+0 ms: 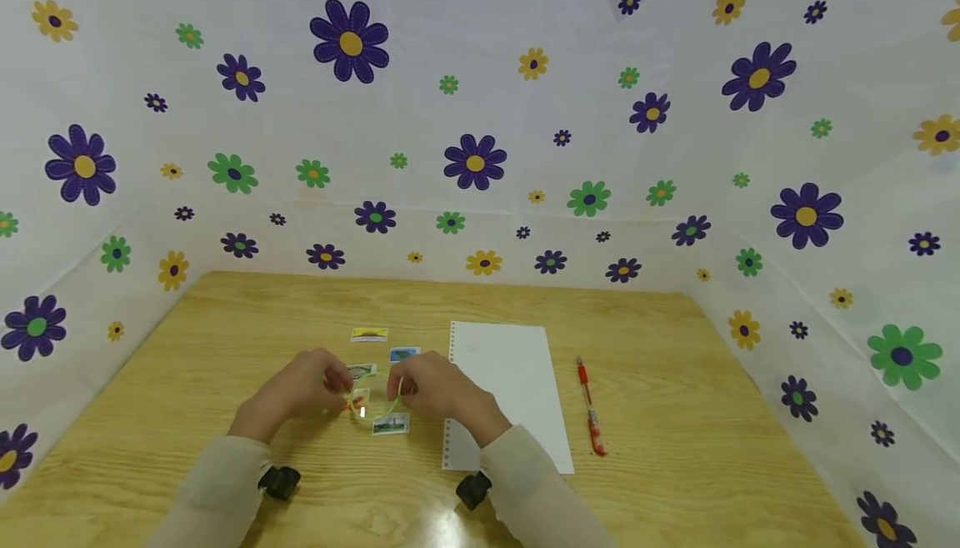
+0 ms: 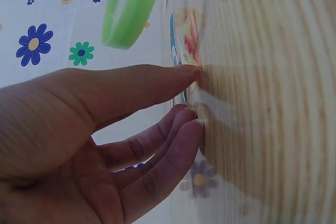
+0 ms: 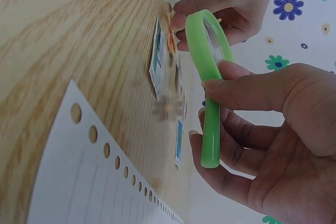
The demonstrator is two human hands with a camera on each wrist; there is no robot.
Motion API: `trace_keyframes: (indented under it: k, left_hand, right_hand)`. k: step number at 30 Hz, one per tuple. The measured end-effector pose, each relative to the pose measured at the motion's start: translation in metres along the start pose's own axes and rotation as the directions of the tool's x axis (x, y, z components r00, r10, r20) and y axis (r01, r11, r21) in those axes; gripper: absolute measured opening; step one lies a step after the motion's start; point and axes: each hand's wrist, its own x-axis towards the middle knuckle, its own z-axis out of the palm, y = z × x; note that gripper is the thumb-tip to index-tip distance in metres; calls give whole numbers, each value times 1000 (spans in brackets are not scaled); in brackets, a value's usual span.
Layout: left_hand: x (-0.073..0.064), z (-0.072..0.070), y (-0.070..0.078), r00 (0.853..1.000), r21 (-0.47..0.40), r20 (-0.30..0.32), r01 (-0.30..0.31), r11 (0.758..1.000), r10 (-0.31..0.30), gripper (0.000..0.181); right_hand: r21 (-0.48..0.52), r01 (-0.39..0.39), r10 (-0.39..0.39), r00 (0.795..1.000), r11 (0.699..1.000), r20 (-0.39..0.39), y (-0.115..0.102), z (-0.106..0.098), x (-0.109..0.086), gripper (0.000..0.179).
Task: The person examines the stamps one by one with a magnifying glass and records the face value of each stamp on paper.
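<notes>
The right hand [image 1: 435, 385] holds a green-rimmed magnifying glass [image 3: 211, 140] by its handle, between thumb and fingers. Its lens hangs tilted over a small group of postage stamps on the table. At the left of that group, the left hand [image 1: 311, 385] has its thumb and curled fingertips down at a red-and-orange stamp [image 2: 191, 38], gripping it near the tabletop. Around it lie a yellow stamp [image 1: 370, 335], a blue stamp [image 1: 405, 354] and a green landscape stamp [image 1: 391, 424]. Another stamp [image 1: 363, 370] is partly covered by the lens rim.
A lined sheet of paper [image 1: 510, 389] with punched holes lies right of the stamps, partly under the right forearm. Farther right is a red pen [image 1: 589, 406]. The wooden table [image 1: 675, 465] is bordered by a flower-print cloth [image 1: 420, 114].
</notes>
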Motion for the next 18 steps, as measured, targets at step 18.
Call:
trace_keyframes:
  k: [18]
  left_hand:
    - [1,1,-1,1000,-14,9,25,1000,-25,15]
  right_hand:
    - [9,-4,4,1000,1000,0,2,0,-2,16]
